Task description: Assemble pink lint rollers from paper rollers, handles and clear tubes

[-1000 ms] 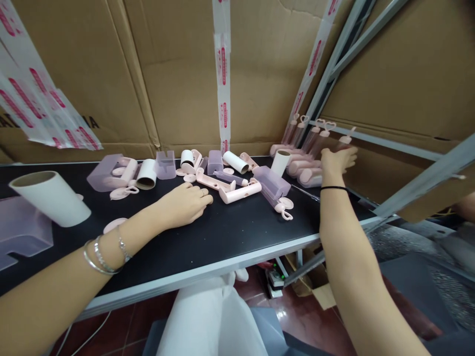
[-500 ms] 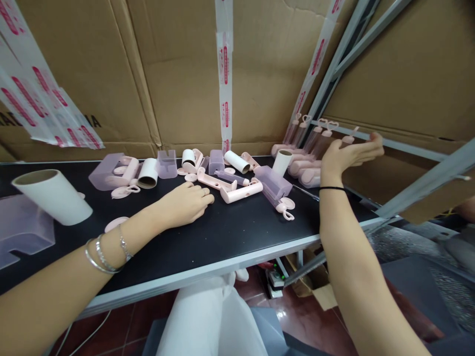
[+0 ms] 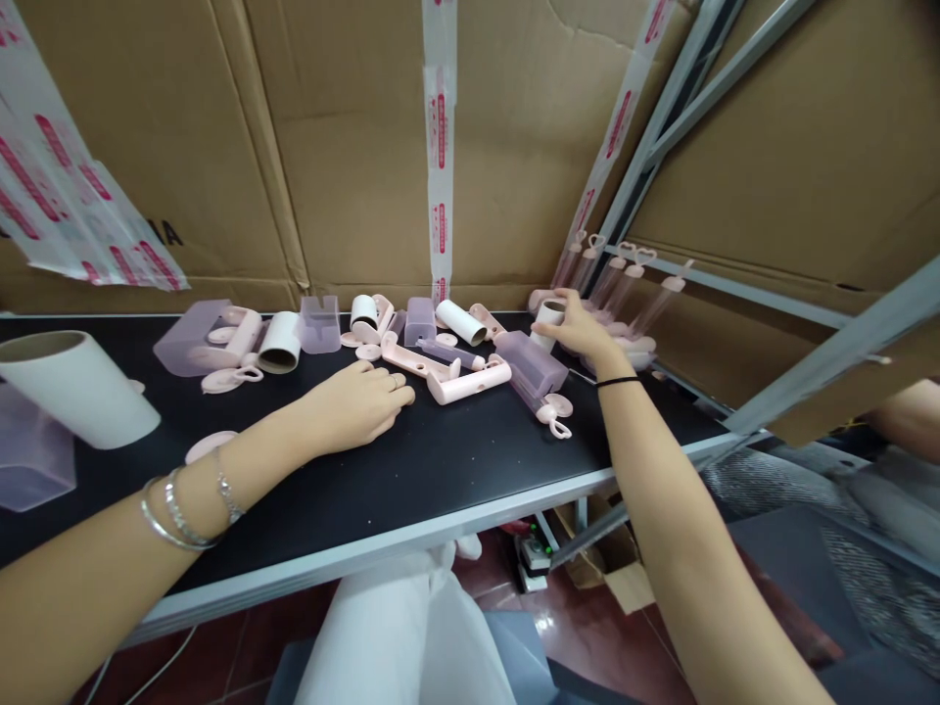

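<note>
My right hand (image 3: 584,331) has its thumb and fingers around the upper end of a short white cardboard tube (image 3: 543,343), which stands behind a translucent purple plastic box (image 3: 535,362). My left hand (image 3: 359,403) rests palm down on the black table (image 3: 441,470), fingers curled together, with nothing visible in it. Close to its fingertips lie pink plastic brackets (image 3: 470,382) and a purple plastic stick (image 3: 451,352). A purple tube with a pink looped end (image 3: 550,419) lies beside the box. Several pink holders with clear tubes and heart-shaped tops (image 3: 624,257) line up behind my right hand.
More white tubes (image 3: 280,343), purple boxes (image 3: 192,338) and pink discs (image 3: 220,380) are spread along the left and back. A large white tube (image 3: 80,387) leans at far left. Cardboard walls (image 3: 352,147) and a metal frame (image 3: 661,157) border the table. Another person's arm shows at far right.
My right hand has come left and down from beside the row of heart-topped holders, its fingers closing around the white tube. My left hand stays resting on the table. The view has shifted slightly.
</note>
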A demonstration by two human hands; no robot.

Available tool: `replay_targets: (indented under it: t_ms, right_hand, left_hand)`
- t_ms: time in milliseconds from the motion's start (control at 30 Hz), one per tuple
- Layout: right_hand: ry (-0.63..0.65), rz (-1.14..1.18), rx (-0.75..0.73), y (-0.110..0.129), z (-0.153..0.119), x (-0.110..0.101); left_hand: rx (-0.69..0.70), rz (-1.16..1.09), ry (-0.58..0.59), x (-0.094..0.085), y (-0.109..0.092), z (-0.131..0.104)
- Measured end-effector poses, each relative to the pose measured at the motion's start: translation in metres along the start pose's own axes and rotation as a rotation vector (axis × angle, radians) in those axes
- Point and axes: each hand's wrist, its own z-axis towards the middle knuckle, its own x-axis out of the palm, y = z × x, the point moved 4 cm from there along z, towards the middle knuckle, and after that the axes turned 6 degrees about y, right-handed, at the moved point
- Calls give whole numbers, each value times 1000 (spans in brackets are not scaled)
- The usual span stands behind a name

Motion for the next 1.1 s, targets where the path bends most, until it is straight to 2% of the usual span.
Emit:
replay_targets:
  t_ms: [33,100,167,233,267,400,500,600,767,833,900,1100]
  right_hand:
    - [10,-14,21,0,-2,-2]
    - [-49,-56,61,5,-7,-10]
    - [-183,-105,78,20,-14,-20]
    - [-241,-203,78,40,-22,-23]
    - [-197,-279,79,50,-25,-19]
    - [167,-443,107,65,-35,13]
    - [248,-453,112,63,-38,25]
    - [210,-432,83,65,-39,17]
    - [-34,-331,67,72,-39,-19]
    - [-90,-313,83,70,-39,-26]
    - [-80,-321,94,67,-38,-24]
    - [61,-420,51,68,-43,-6]
  left_hand:
    - [1,0,0,0,0,0]
    - [0,-1,-7,0,0,0]
    - [-1,-5,-27,0,-1,0]
    - [2,-14,-49,0,-1,0]
    - [3,-19,-57,1,-1,0]
    - [-8,-34,-74,1,-1,-1]
    - [-4,-25,-63,1,-1,-1]
    - [-1,-12,-47,0,-1,-1]
    - [-7,-22,-53,-1,-2,0]
    - [-4,-30,-61,-1,-2,0]
    - [-5,-33,-58,-1,-2,0]
    - [-15,-19,-29,-1,-2,0]
